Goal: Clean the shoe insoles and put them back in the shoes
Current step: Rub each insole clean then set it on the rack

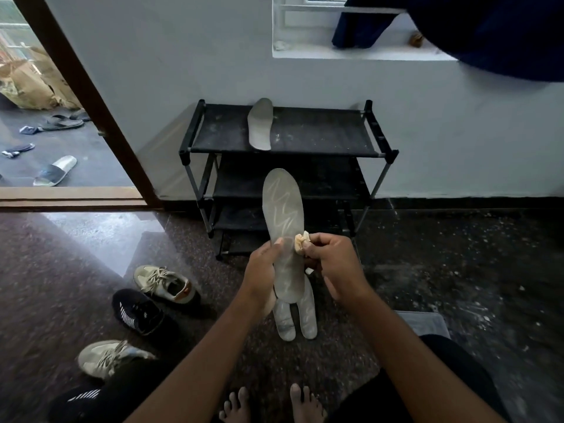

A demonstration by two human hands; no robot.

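The grey insole is held up in front of the shoe rack, long axis near to far, broad end far; the left hand grips its lower half from the left, thumb across the face; the right hand, just right, pinches a cream cloth touching the insole's right edge, so a wipe would likely run lengthwise; two more insoles lie on the floor beneath; a fourth insole rests on the rack; shoes sit left.
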